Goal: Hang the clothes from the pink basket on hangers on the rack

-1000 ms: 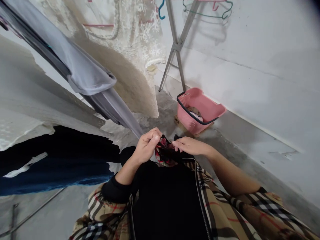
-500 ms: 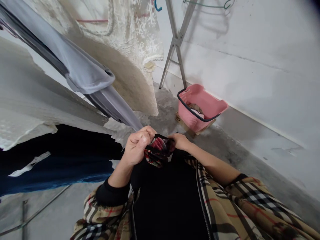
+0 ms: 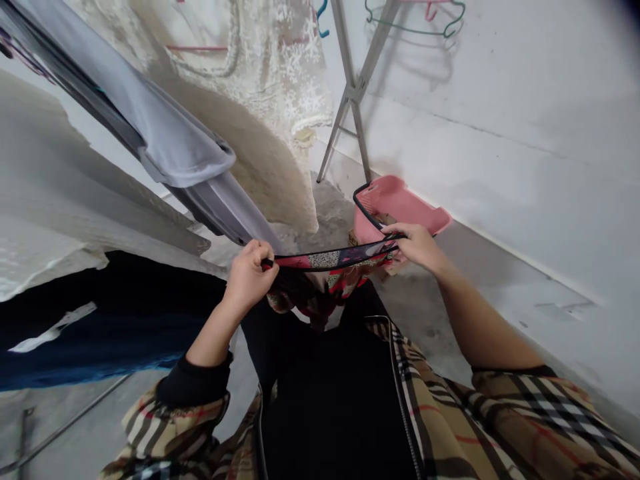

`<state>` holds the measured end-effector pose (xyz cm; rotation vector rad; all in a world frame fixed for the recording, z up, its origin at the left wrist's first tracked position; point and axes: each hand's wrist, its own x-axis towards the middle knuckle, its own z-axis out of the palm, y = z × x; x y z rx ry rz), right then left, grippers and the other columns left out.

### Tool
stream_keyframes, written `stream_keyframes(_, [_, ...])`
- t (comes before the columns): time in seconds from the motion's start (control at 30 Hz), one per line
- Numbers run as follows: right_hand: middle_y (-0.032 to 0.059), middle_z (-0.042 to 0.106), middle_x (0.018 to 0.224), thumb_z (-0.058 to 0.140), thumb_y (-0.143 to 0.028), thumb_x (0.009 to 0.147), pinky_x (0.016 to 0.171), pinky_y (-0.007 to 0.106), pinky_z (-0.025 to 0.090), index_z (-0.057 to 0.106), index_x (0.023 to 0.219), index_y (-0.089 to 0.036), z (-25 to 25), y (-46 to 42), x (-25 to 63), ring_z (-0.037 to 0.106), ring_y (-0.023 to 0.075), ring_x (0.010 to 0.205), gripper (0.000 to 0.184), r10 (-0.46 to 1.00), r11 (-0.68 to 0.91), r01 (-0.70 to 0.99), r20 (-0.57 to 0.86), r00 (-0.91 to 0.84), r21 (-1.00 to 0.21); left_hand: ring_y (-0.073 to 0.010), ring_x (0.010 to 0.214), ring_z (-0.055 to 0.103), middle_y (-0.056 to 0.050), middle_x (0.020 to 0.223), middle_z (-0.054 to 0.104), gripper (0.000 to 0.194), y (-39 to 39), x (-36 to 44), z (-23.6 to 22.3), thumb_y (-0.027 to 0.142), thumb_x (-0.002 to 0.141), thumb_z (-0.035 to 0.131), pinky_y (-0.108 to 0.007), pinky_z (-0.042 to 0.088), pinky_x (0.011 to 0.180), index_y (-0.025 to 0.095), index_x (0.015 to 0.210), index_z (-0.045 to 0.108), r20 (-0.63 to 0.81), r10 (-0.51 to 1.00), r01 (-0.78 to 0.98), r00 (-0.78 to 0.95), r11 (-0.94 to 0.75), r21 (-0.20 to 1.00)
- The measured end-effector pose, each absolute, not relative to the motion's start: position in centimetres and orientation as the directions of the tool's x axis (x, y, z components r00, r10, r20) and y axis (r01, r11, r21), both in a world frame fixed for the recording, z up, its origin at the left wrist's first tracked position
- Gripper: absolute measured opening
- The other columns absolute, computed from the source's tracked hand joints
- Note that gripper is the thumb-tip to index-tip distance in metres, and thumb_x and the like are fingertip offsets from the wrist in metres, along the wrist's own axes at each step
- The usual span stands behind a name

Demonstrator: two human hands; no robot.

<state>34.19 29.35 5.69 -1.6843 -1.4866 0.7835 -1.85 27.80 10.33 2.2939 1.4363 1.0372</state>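
Note:
Between my hands stretches the black-edged band of a colourful patterned garment (image 3: pixel 325 260), with red, black and pale patches. Its exact kind does not show. My left hand (image 3: pixel 249 272) is closed on one end of the band, beside the hanging grey garment (image 3: pixel 193 157). At the other end, my right hand (image 3: pixel 417 247) pinches the band, in front of the pink basket (image 3: pixel 395 193). The cloth below the band hangs bunched before my black clothing.
A cream garment with a snowflake pattern (image 3: pixel 300 50) hangs ahead. Black and blue clothes (image 3: pixel 110 320) hang at left. A metal X-shaped stand (image 3: pixel 356 90) rises beside the wall, with a green hanger (image 3: pixel 415 30) near its top. The basket has a dark handle.
My hands have moved apart, the left to the left and the right up and to the right. The bunched garment is now spread along its band.

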Motion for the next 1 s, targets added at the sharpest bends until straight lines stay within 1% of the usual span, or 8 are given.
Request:
stream_keyframes(0.23, [0.0012, 0.069, 0.075, 0.04, -0.01, 0.062, 0.056, 0.024, 0.048, 0.069, 0.085, -0.018, 8.6, 28.3, 34.0, 0.062, 0.0127, 0.056, 0.038, 0.978, 0.116, 0.597, 0.197, 0.073, -0.794, -0.0214, 0.077, 0.053, -0.003, 0.075, 0.054, 0.011, 29.6, -2.4, 10.3, 0.011, 0.072, 0.05, -0.031, 0.039, 0.071, 0.021, 0.073, 0.049, 0.5, 0.861, 0.911, 0.091, -0.275, 0.308])
stream_keyframes(0.4, [0.0012, 0.064, 0.069, 0.04, -0.016, 0.064, 0.057, 0.026, 0.046, 0.064, 0.078, -0.018, 10.8, 27.3, 34.1, 0.059, 0.0145, 0.057, 0.029, 0.955, 0.21, 0.618, 0.294, 0.036, -0.757, -0.0251, 0.093, 0.056, -0.006, 0.093, 0.06, 0.025, 29.5, -2.3, 11.6, 0.008, 0.069, 0.053, -0.036, 0.043, 0.083, 0.02, 0.09, 0.057, 0.572, 0.818, 0.9, -0.057, -0.205, 0.384])
stream_keyframes(0.47, [0.0011, 0.063, 0.065, 0.039, -0.017, 0.064, 0.057, 0.027, 0.045, 0.063, 0.076, -0.018, 11.8, 27.0, 34.0, 0.058, 0.015, 0.056, 0.027, 0.954, 0.236, 0.637, 0.3, -0.009, -0.734, -0.0216, 0.083, 0.058, -0.004, 0.087, 0.06, 0.019, 29.2, -2.1, 12.3, 0.012, 0.07, 0.056, -0.035, 0.045, 0.08, 0.02, 0.087, 0.056, 0.481, 0.861, 0.741, -0.165, -0.213, 0.636])
stream_keyframes(0.53, [0.0013, 0.063, 0.065, 0.04, -0.018, 0.064, 0.056, 0.027, 0.044, 0.064, 0.075, -0.019, 12.6, 27.1, 34.1, 0.058, 0.0155, 0.057, 0.026, 0.957, 0.247, 0.668, 0.287, -0.053, -0.702, -0.0166, 0.071, 0.058, -0.001, 0.077, 0.059, 0.011, 28.9, -1.7, 13.0, 0.02, 0.072, 0.061, -0.032, 0.047, 0.074, 0.019, 0.081, 0.054, 0.225, 0.958, 0.354, -0.176, -0.152, 0.923])
stream_keyframes(0.6, [0.0019, 0.066, 0.069, 0.042, -0.019, 0.066, 0.058, 0.027, 0.044, 0.064, 0.075, -0.019, 13.1, 27.7, 34.2, 0.059, 0.0167, 0.063, 0.024, 0.96, 0.262, 0.704, 0.251, -0.122, -0.66, -0.0129, 0.064, 0.057, 0.001, 0.07, 0.059, 0.015, 28.5, -1.5, 13.8, 0.025, 0.071, 0.065, -0.028, 0.049, 0.07, 0.018, 0.078, 0.054, -0.032, 0.999, -0.071, -0.036, 0.03, 0.997])
stream_keyframes(0.67, [0.0029, 0.068, 0.075, 0.045, -0.021, 0.068, 0.063, 0.028, 0.046, 0.065, 0.074, -0.018, 13.6, 28.6, 34.4, 0.061, 0.0181, 0.07, 0.021, 0.952, 0.307, 0.722, 0.191, -0.241, -0.62, -0.01, 0.059, 0.056, 0.002, 0.066, 0.058, 0.018, 27.9, -1.5, 14.7, 0.024, 0.069, 0.07, -0.023, 0.049, 0.064, 0.016, 0.078, 0.056, -0.172, 0.981, -0.281, 0.089, 0.19, 0.941])
stream_keyframes(0.87, [0.0046, 0.072, 0.087, 0.059, -0.034, 0.076, 0.071, 0.029, 0.05, 0.073, 0.093, -0.017, 18.4, 32.1, 33.4, 0.064, 0.02, 0.079, 0.028, 0.774, 0.462, 0.642, -0.074, -0.629, -0.612, -0.007, 0.052, 0.051, 0.004, 0.062, 0.055, 0.027, 25.3, -1.6, 17.2, 0.029, 0.066, 0.078, -0.018, 0.041, 0.051, 0.015, 0.068, 0.054, -0.236, 0.95, -0.288, 0.206, 0.289, 0.913])
stream_keyframes(1.0, [0.0085, 0.072, 0.096, 0.056, -0.039, 0.082, 0.08, 0.035, 0.05, 0.071, 0.105, -0.014, 25.9, 36.0, 30.1, 0.064, 0.0218, 0.085, 0.037, 0.829, 0.541, 0.694, 0.442, -0.343, -0.475, -0.0049, 0.048, 0.044, 0.005, 0.057, 0.05, 0.034, 24.1, -1.6, 17.5, 0.036, 0.067, 0.08, -0.016, 0.034, 0.048, 0.015, 0.068, 0.054, -0.167, 0.954, -0.235, 0.248, 0.227, 0.945])
